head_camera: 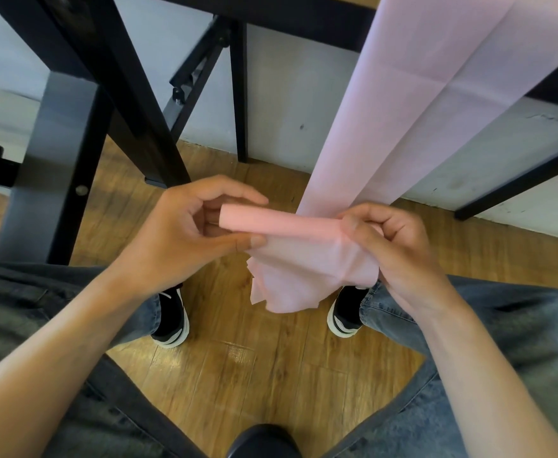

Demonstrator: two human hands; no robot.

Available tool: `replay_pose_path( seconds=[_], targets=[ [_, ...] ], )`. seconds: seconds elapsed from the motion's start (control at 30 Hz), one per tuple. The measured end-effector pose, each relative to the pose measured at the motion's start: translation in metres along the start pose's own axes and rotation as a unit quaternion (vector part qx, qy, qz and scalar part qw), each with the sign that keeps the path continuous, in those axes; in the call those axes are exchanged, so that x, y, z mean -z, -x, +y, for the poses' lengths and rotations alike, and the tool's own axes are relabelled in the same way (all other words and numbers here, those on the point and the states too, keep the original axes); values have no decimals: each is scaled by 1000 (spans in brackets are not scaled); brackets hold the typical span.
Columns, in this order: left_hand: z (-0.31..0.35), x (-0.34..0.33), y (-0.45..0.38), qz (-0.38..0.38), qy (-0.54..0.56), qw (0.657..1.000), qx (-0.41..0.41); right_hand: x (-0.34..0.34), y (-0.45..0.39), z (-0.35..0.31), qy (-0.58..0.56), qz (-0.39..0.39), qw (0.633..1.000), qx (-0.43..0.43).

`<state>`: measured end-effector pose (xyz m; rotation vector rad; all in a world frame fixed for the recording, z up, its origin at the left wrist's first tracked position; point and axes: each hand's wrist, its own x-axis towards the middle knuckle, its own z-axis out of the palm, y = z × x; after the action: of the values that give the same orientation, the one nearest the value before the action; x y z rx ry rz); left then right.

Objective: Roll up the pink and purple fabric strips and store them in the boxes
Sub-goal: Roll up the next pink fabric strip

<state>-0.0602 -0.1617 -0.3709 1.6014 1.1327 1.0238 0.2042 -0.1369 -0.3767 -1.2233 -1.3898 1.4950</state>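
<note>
Pink fabric strip (pixel 419 104), draped over the table edge, is barely rolled: your left hand (pixel 185 233) and right hand (pixel 393 246) pinch the short roll (pixel 280 223); boxes unseen.

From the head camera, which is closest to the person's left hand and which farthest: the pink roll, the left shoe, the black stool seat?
From the left hand:
1. Pink roll, pinched in its fingers.
2. Left shoe, on the floor just below.
3. Black stool seat, bottom centre, farthest.

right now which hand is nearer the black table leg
Left. The left hand is just right of the black table leg; the right hand is farther right, past the pink roll.
</note>
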Motion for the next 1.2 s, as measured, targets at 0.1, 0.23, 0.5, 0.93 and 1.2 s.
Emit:
replay_pose_path(
  seconds=[0.1, 0.23, 0.5, 0.93, 1.2],
  targets=[
    [-1, -1, 1, -1, -22, 1000, -4, 0, 0, 1, -4, -11, 1000, -27],
    [-2, -1, 1, 22, -45, 999, 14, 5, 0, -2, -13, -39, 999, 2],
    [-4, -2, 0, 18, 15, 999, 45, 8, 0, -2, 47, 4, 998, 46],
    [-3, -4, 0, 31, -45, 997, 54, 7, 2, -6, 45, -11, 997, 63],
    [-4, -3, 0, 12, -11, 999, 29, 7, 0, -4, 71, 22, 994, 76]
  ],
)
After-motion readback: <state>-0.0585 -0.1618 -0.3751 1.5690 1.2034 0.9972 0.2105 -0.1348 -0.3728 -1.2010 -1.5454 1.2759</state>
